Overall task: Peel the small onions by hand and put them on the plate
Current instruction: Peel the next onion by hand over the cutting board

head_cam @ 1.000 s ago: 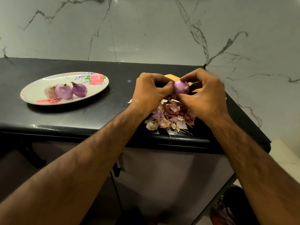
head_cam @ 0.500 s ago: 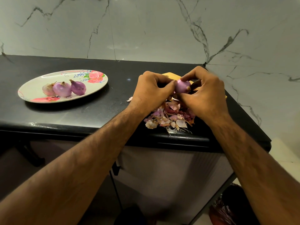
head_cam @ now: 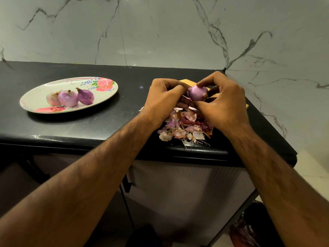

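A small purple onion [head_cam: 198,93] is held above the counter between both hands. My right hand [head_cam: 224,102] grips it from the right, index finger on top and thumb underneath. My left hand [head_cam: 164,98] pinches a strip of skin at the onion's left side. Below the hands lies a pile of onion peels [head_cam: 185,127]. On the left, an oval floral plate [head_cam: 106,90] carries three peeled onions [head_cam: 68,98] side by side.
The black counter [head_cam: 106,122] ends in a front edge just below the peels and a right edge beside my right wrist. A yellow board [head_cam: 185,81] lies partly hidden under my hands. Marble wall tiles stand behind. A dark bin [head_cam: 249,227] sits on the floor at lower right.
The onion has turned in my fingers, so more of its purple surface shows. My right index finger now sits on top of it. Both hands stay in place over the peels.
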